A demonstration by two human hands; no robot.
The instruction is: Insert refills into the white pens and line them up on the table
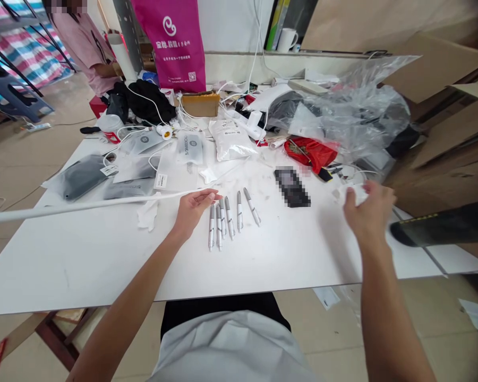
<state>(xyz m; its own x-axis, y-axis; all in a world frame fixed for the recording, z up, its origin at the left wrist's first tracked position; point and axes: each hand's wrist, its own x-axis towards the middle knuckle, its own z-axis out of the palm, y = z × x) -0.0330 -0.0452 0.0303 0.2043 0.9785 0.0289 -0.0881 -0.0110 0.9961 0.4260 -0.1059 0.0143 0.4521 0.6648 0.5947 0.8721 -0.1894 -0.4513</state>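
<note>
Several silver pens [227, 217] lie side by side on the white table [103, 260]. My left hand [194, 206] rests just left of them with its fingers curled and the tips pressed together near the top of the row; I cannot make out anything in them. My right hand [369, 209] is out at the table's right edge, its fingers closed round a small white object [352, 192], blurred by motion. A dark phone [291, 186] lies between the pens and my right hand.
A long white rod [83, 206] crosses the table from the left. Packaged pouches [191, 148], cables, a red bag [311, 152], clear plastic wrap [362, 114] and a magenta bag [174, 42] crowd the far half. Another person [85, 45] sits at the far left. Cardboard stands right.
</note>
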